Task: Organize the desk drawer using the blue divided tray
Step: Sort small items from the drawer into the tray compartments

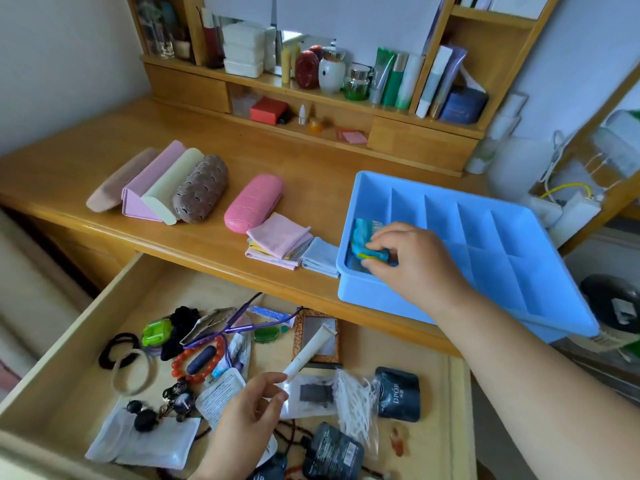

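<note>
The blue divided tray (481, 233) stands on the desk's right side, its front overhanging the open wooden drawer (59, 386). My right hand (405, 258) reaches into the tray's front-left compartment and pinches a small blue and yellow packet (367, 242). My left hand (249, 414) is over the drawer, pinching the lower end of a white tube (311, 351) that slants up to the right. The drawer holds several loose items: hair ties (117, 348), a red bead bracelet (197, 362), a green case (156, 335), dark sachets (398, 393) and a bag of white sticks (356, 396).
On the desk top lie several glasses cases (173, 188), a pink hard case (254, 202) and a stack of folded cloths (280, 242) next to the tray. Shelves with bottles and boxes (332, 71) stand at the back. Cables and a power strip (568, 202) sit to the right.
</note>
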Available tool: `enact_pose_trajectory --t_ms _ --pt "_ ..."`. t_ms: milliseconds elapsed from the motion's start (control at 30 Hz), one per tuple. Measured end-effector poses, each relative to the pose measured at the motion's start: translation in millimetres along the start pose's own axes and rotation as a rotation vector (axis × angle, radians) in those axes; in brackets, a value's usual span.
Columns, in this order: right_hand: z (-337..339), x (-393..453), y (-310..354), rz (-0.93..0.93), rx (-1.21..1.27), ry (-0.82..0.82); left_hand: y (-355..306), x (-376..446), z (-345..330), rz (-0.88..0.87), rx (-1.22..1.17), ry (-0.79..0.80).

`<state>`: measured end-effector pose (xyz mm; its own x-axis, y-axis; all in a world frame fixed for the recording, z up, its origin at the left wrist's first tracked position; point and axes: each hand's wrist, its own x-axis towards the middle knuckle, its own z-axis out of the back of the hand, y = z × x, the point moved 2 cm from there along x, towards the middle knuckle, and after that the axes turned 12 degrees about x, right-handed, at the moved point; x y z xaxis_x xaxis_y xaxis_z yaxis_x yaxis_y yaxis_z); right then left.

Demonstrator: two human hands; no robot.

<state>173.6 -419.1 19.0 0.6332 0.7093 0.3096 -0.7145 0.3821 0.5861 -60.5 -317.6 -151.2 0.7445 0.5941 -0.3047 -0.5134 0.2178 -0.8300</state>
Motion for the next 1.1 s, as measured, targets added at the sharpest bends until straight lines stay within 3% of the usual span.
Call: enact_pose_trajectory --t_ms 133,200,267,567,667,833,900,1033,1100 --pt "3 -10 4 0.071 -0.062 0.140 1 0 0 -0.007 0.028 -0.003" --pt "7 -7 6 0.091 -0.103 0.082 1 1 -1 -0.015 0.045 0.002" --pt "11 5 4 0.052 -0.044 0.009 1 2 -2 -0.012 0.057 0.004" --pt "-2 13 -8 -0.197 -0.132 0.198 5 3 0 0.009 0.079 0.014" --pt "-8 24 0 -0.161 -0.345 0.276 4 1 -3 0.003 0.104 0.027" --pt "-10 19 -2 -0.159 -0.267 0.315 -3 -8 -8 -0.094 0.195 0.035" --pt "-6 6 -6 -0.124 -0.155 0.259 -4 -13 -13 -0.135 0.297 0.066" --pt "8 -65 -2 0.210 -0.051 -0.132 -6 -22 -31 -0.241 0.623 0.117" --pt "-3 -114 -4 0.248 -0.021 -0.097 -4 -23 -46 -0.227 0.859 0.155"
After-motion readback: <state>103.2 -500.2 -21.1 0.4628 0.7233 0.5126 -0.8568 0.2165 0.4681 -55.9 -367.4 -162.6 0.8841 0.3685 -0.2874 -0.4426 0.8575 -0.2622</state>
